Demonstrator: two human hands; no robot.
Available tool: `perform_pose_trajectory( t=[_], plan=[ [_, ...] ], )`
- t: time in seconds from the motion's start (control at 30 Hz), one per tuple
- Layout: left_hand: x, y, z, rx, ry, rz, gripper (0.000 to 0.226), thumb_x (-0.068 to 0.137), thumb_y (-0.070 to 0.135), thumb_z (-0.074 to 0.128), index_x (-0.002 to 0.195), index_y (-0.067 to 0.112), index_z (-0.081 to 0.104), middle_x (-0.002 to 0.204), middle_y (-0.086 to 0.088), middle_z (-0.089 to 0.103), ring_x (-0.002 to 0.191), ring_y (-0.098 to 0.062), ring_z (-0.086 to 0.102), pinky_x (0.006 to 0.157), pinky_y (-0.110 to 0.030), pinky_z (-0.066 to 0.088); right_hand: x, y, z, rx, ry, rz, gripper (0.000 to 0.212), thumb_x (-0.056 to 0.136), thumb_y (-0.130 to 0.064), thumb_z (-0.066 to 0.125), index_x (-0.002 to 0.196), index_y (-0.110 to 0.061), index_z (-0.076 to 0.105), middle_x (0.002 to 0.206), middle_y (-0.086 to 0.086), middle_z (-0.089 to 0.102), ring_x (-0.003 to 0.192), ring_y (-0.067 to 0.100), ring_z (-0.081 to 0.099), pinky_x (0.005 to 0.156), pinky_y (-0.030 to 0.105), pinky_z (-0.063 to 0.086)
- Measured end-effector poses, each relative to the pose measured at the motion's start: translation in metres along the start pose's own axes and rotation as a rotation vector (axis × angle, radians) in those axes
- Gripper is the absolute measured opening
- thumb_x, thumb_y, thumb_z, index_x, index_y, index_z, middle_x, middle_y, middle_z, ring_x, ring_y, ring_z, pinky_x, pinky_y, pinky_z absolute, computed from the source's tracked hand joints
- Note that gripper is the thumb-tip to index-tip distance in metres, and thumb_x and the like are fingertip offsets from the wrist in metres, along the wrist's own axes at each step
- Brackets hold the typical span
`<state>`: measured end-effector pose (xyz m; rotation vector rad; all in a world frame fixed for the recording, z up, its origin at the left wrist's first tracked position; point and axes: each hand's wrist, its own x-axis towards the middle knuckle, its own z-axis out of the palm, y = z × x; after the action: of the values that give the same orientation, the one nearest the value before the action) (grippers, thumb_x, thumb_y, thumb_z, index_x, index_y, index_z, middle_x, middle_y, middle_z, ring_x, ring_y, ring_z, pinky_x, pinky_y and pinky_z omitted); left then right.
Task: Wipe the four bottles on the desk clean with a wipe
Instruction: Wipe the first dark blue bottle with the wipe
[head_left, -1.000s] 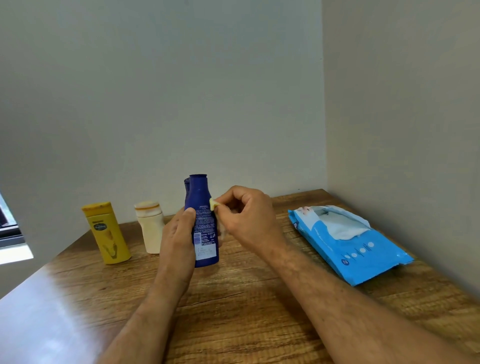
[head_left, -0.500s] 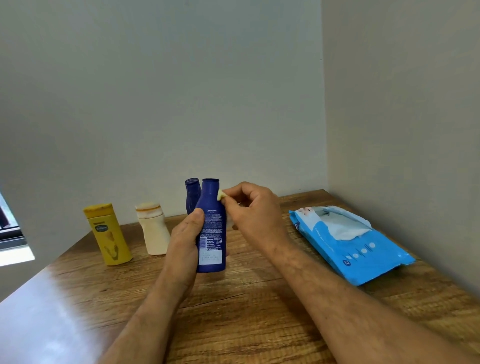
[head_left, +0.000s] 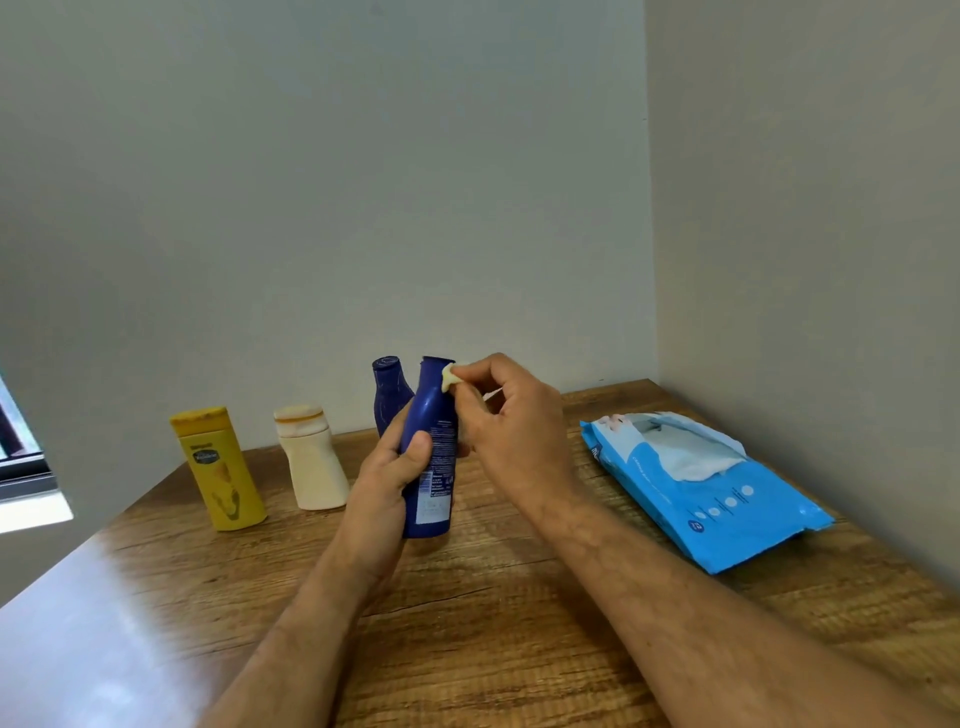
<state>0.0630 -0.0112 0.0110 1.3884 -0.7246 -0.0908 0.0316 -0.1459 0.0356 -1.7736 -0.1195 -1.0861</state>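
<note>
My left hand (head_left: 387, 483) grips the blue bottle (head_left: 428, 452), now lifted off the desk (head_left: 519, 623) and tipped. My right hand (head_left: 506, 421) pinches the wipe (head_left: 448, 378), which has climbed from the shoulder to the neck. Body seems done; cap next. Three bottles wait behind.

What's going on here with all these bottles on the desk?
A person is cleaning a blue bottle: the left hand holds it up while the right hand pinches a small wipe against its neck. A yellow bottle, a cream bottle and a second blue bottle stand behind on the desk.
</note>
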Motion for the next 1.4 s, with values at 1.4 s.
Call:
perform_pose_trajectory(
  t=[1.4],
  plan=[
    [-0.002, 0.013, 0.001, -0.319, 0.359, -0.167, 0.034, 0.107, 0.035, 0.038, 0.104, 0.014, 0.065, 0.074, -0.004, 0.074, 0.062, -0.015, 0.068, 0.064, -0.032, 0.056, -0.008, -0.010, -0.003, 0.208, -0.408, 0.136, 0.007, 0.086, -0.010, 0.074, 0.089, -0.015, 0.076, 0.086, -0.002, 0.072, 0.063, 0.004, 0.065, 0.052, 0.018, 0.052]
  ],
)
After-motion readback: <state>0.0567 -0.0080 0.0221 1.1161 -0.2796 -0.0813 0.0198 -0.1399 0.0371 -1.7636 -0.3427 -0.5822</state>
